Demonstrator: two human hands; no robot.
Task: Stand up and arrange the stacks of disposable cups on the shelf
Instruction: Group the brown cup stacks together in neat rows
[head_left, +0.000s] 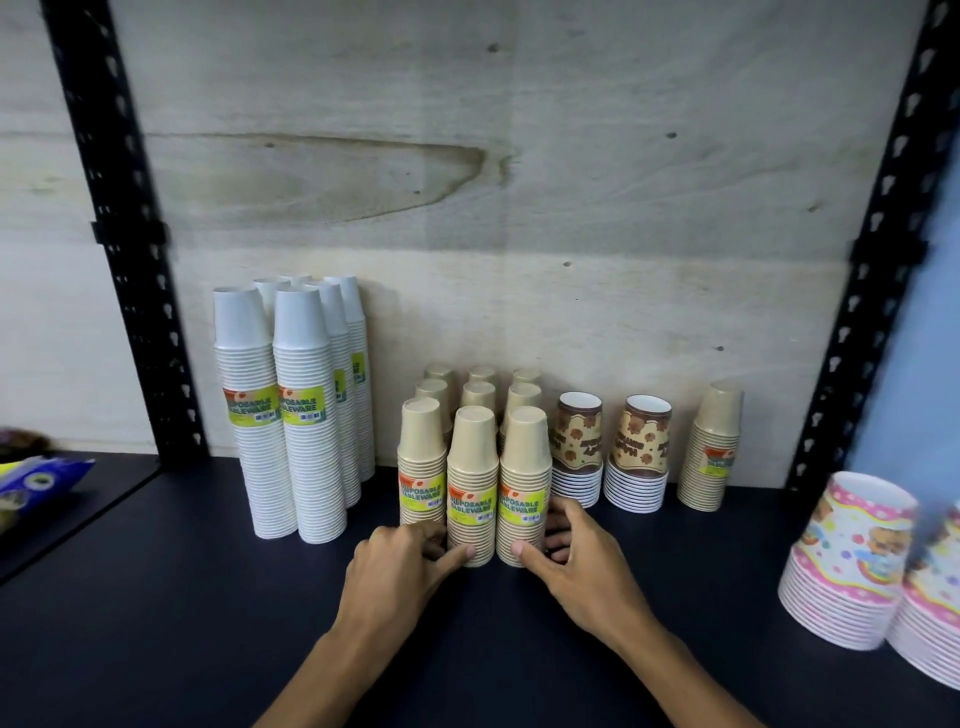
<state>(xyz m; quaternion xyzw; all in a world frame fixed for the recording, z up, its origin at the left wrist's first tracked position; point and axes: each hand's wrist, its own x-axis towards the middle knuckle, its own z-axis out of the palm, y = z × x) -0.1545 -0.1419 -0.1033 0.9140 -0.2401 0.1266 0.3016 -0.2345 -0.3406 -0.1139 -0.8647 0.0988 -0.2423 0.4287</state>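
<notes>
left hand (402, 553): fingers curled on middle tan stack (471, 488) | right hand (569, 545): cupping right tan stack (523, 488)

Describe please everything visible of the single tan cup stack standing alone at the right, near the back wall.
The lone tan stack is a short column of nested beige cups, paper-like, upside down, upright. A yellow-green and orange label wraps its middle. It stands on the dark shelf close to the plywood back wall, right of the two brown printed stacks. Neither hand touches it.
</notes>
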